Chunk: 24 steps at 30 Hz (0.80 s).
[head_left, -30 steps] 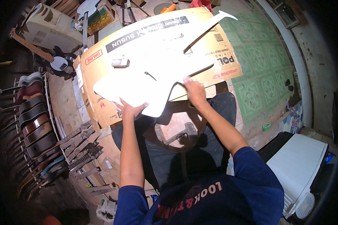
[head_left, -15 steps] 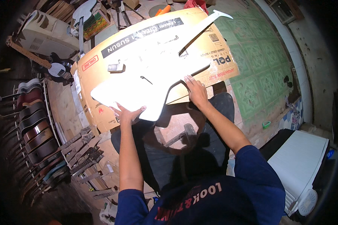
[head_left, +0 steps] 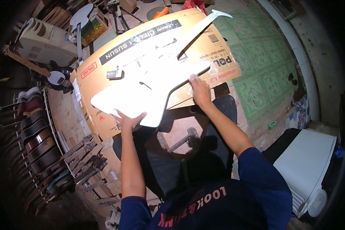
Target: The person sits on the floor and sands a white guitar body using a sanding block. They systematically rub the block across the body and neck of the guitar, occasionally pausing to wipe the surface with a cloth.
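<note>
An angular white electric guitar [head_left: 153, 103] lies on a flattened cardboard box [head_left: 90, 82], its neck [head_left: 199, 28] pointing to the far right. Strong glare washes out most of its face. My left hand [head_left: 127, 120] rests on the near left edge of the body, fingers spread. At the inner edge of the right-hand wing is my right hand [head_left: 201, 92], fingers bent and smeared by motion. Whether it holds anything is hidden. A small grey block [head_left: 115, 74] sits on the cardboard left of the guitar.
Several guitar bodies [head_left: 38, 132] stand in a rack at the left, near a black guitar [head_left: 59, 78]. Rough-cut wooden pieces [head_left: 86, 165] lie closer. A dark seat [head_left: 224, 111] is between me and the cardboard. A white appliance [head_left: 306, 165] stands at the right on the floor.
My right hand has drawn its fingers in and moved slightly along the guitar's edge. My left hand stays on the body. The whole view has shifted a little.
</note>
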{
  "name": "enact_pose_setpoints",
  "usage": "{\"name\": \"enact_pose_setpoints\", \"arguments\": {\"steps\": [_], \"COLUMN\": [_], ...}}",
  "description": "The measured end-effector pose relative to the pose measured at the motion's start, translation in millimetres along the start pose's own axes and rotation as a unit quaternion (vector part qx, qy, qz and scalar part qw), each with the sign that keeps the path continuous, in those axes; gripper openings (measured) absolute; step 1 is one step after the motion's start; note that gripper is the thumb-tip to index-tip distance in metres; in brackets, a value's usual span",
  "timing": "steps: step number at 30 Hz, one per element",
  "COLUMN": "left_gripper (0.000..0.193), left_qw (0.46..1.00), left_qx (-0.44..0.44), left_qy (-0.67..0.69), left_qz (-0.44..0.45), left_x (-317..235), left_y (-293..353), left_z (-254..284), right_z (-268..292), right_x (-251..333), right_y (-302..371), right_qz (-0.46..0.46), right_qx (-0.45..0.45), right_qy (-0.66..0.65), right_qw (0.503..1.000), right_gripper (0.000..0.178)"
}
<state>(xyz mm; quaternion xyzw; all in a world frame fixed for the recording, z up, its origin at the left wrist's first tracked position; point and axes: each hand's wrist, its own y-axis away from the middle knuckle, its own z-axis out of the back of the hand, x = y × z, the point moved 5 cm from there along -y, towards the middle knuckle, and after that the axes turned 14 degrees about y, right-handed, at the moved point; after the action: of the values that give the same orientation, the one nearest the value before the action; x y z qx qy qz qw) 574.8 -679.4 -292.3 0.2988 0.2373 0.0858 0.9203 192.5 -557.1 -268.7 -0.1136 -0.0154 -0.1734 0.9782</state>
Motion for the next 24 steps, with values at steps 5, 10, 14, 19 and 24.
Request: {"name": "enact_pose_setpoints", "arguments": {"steps": [5,10,14,19,24], "left_gripper": [0.171,0.170,0.170,0.155,0.097], "left_qw": [0.999,0.999,0.998,0.994,0.955], "left_qx": [-0.022,-0.016,-0.044,-0.108,-0.194], "left_qy": [0.018,0.017,0.031,-0.004,-0.120], "left_qz": [0.026,0.032,0.014,-0.034,-0.187], "left_x": [-5,0,0,-19,-65], "left_y": [11,6,4,33,92], "left_z": [6,6,0,1,-67], "right_z": [10,1,-8,3,14], "right_x": [-43,-18,-89,-136,-107], "right_y": [-18,-8,-35,-35,4], "right_qz": [-0.125,-0.062,-0.185,-0.289,-0.409], "right_qx": [-0.052,-0.011,-0.058,-0.143,-0.171], "right_qy": [-0.037,-0.112,-0.073,-0.087,-0.342], "right_qw": [0.990,0.992,0.978,0.943,0.829], "right_gripper": [0.039,0.042,0.043,0.049,0.056]}}
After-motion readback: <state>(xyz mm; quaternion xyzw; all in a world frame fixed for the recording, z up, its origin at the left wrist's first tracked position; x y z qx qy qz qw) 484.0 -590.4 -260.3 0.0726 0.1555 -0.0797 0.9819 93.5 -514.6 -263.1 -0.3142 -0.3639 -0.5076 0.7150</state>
